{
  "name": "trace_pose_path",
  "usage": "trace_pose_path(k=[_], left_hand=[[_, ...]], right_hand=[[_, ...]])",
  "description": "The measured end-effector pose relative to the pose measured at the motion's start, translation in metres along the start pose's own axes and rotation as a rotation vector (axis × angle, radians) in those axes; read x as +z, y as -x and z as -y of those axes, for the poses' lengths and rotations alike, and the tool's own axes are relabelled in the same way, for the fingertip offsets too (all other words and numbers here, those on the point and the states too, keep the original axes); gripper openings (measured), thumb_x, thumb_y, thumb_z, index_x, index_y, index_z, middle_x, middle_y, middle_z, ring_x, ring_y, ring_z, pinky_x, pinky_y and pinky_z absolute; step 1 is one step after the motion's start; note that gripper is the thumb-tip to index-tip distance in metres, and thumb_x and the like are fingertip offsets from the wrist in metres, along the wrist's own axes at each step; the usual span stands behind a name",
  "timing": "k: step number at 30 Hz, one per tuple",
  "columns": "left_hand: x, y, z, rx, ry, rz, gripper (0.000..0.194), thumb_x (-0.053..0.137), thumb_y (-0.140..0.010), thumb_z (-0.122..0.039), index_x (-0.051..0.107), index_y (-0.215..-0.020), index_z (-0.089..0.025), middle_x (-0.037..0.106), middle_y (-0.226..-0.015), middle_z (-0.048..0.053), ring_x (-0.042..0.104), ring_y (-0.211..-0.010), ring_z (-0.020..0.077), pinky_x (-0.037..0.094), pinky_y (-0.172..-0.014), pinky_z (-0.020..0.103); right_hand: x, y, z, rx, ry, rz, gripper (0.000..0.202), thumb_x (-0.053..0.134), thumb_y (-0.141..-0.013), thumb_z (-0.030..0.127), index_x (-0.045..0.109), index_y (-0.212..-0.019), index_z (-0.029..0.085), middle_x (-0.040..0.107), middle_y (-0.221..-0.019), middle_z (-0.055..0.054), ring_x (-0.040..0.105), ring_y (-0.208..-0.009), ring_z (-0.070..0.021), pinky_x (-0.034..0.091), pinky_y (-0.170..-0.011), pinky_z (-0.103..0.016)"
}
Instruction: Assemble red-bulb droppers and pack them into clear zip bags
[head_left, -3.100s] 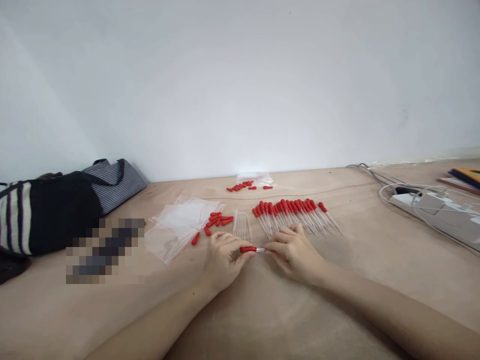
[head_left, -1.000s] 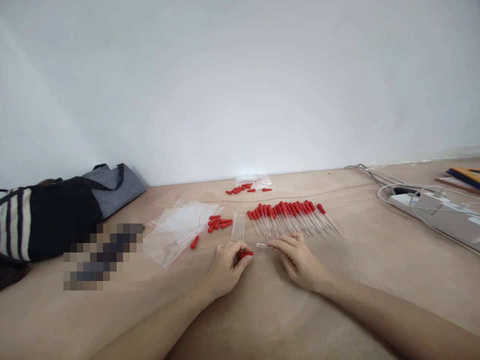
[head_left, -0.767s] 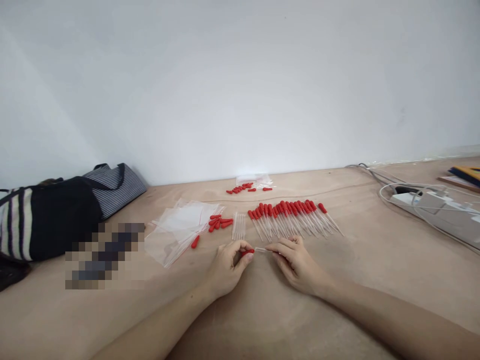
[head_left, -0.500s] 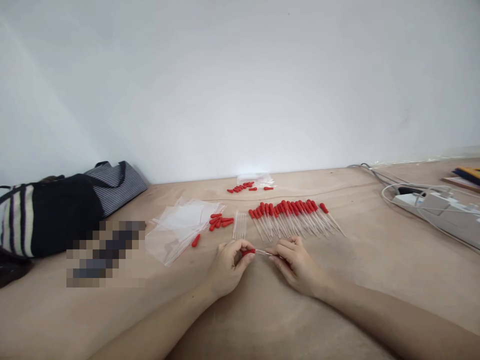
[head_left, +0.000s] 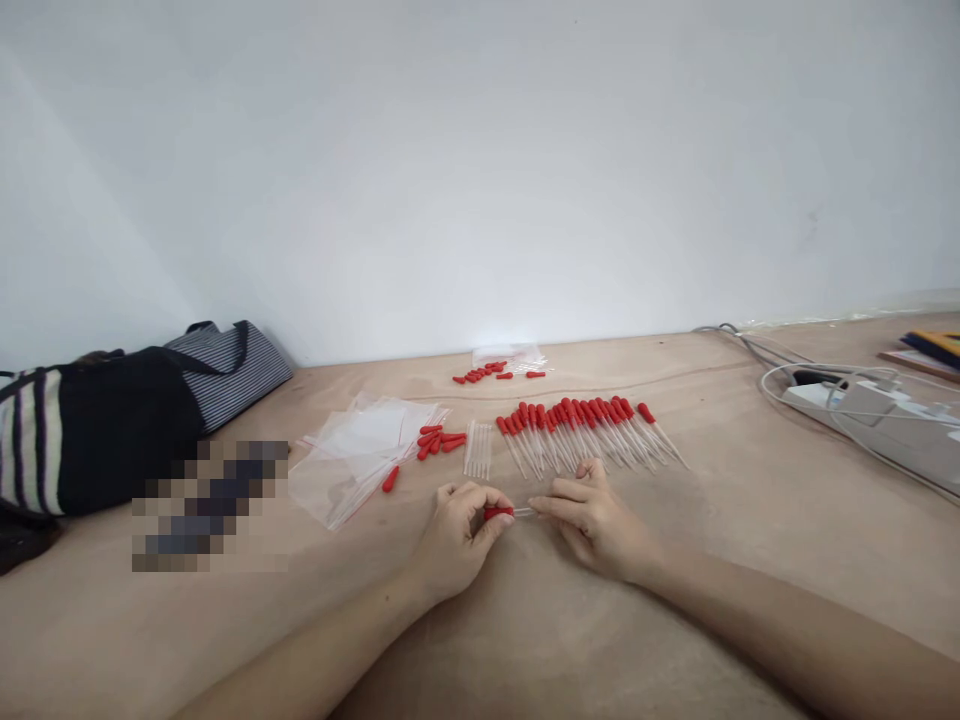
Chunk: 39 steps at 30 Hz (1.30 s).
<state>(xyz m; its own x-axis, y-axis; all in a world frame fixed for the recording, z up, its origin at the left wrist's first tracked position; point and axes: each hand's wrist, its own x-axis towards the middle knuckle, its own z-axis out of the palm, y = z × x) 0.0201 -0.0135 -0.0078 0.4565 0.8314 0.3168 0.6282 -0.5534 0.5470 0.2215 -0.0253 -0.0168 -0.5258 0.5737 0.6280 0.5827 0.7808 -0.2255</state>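
Note:
Between finger and thumb, my left hand (head_left: 463,530) pinches a red rubber dropper bulb (head_left: 498,513). A clear glass tube (head_left: 523,511) sticks out of the bulb toward the right, and my right hand (head_left: 592,520) is closed around its other end, which the fingers hide. Just beyond my hands, a row of assembled droppers (head_left: 585,420) lies with red bulbs pointing away from me. Several bare glass tubes (head_left: 478,450) lie side by side left of that row. Loose red bulbs (head_left: 439,441) rest next to them, partly on clear zip bags (head_left: 367,440).
At the back by the wall lie more red bulbs (head_left: 480,373) and thin tubes beside a clear bag (head_left: 510,355). A black and striped bag (head_left: 127,420) stands at the left. On the right are a white power strip (head_left: 885,415) with cables and a blue-yellow object (head_left: 934,348).
My right hand has turned slightly, its fingers now lying more over the tube. The left hand keeps its pinch on the red bulb. The view has shifted very slightly.

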Motion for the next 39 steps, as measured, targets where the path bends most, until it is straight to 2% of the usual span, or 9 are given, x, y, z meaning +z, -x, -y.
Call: trace_pose_path(k=[5, 10, 18, 29, 34, 39], left_hand=[[0.000, 0.000, -0.003, 0.073, -0.078, -0.025, 0.007, 0.051, -0.078, -0.022, 0.058, -0.076, -0.020, 0.061, -0.069, -0.003, 0.055, -0.069, 0.0148, 0.029, -0.079, 0.038], [0.002, 0.002, -0.004, 0.177, -0.119, -0.102, 0.009, 0.051, -0.079, -0.024, 0.057, -0.074, -0.019, 0.061, -0.067, -0.002, 0.055, -0.067, 0.0150, 0.028, -0.079, 0.038], [0.004, 0.004, -0.004, 0.248, -0.113, -0.160, 0.008, 0.051, -0.079, -0.021, 0.056, -0.073, -0.019, 0.061, -0.065, -0.002, 0.055, -0.065, 0.0140, 0.029, -0.078, 0.036], [0.003, 0.003, -0.007, 0.222, -0.150, -0.104, 0.008, 0.051, -0.078, -0.021, 0.057, -0.075, -0.020, 0.064, -0.067, -0.001, 0.056, -0.068, 0.0149, 0.029, -0.082, 0.037], [0.002, -0.002, -0.006, 0.139, -0.117, -0.089, 0.006, 0.053, -0.077, -0.023, 0.058, -0.075, -0.020, 0.063, -0.069, -0.002, 0.056, -0.068, 0.0148, 0.028, -0.083, 0.037], [-0.003, -0.005, -0.001, 0.114, -0.099, -0.078, 0.007, 0.057, -0.077, -0.026, 0.057, -0.082, -0.021, 0.065, -0.077, -0.001, 0.058, -0.075, 0.0161, 0.027, -0.084, 0.038]], right_hand=[[0.002, 0.000, 0.002, -0.030, 0.092, -0.028, 0.029, 0.035, -0.075, 0.004, 0.061, -0.080, 0.016, 0.054, -0.063, 0.000, 0.041, -0.057, -0.0101, 0.021, -0.068, -0.030], [0.007, 0.000, 0.005, 0.049, -0.014, -0.036, 0.024, 0.038, -0.079, 0.009, 0.060, -0.080, 0.017, 0.057, -0.066, 0.000, 0.042, -0.059, -0.0107, 0.021, -0.068, -0.030], [0.007, -0.003, 0.006, 0.119, -0.117, 0.061, 0.021, 0.037, -0.082, 0.013, 0.058, -0.082, 0.017, 0.060, -0.066, 0.000, 0.046, -0.058, -0.0102, 0.021, -0.068, -0.029], [0.006, -0.006, 0.005, 0.146, -0.159, 0.167, 0.022, 0.035, -0.084, 0.015, 0.056, -0.079, 0.016, 0.063, -0.072, -0.001, 0.051, -0.062, -0.0106, 0.022, -0.071, -0.029], [-0.001, -0.010, 0.004, 0.187, -0.169, 0.194, 0.021, 0.037, -0.086, 0.018, 0.058, -0.083, 0.018, 0.065, -0.077, 0.000, 0.053, -0.066, -0.0107, 0.022, -0.071, -0.029], [-0.011, -0.012, -0.002, 0.116, -0.057, 0.176, 0.020, 0.041, -0.086, 0.023, 0.060, -0.087, 0.020, 0.064, -0.076, -0.001, 0.053, -0.071, -0.0120, 0.020, -0.071, -0.031]])
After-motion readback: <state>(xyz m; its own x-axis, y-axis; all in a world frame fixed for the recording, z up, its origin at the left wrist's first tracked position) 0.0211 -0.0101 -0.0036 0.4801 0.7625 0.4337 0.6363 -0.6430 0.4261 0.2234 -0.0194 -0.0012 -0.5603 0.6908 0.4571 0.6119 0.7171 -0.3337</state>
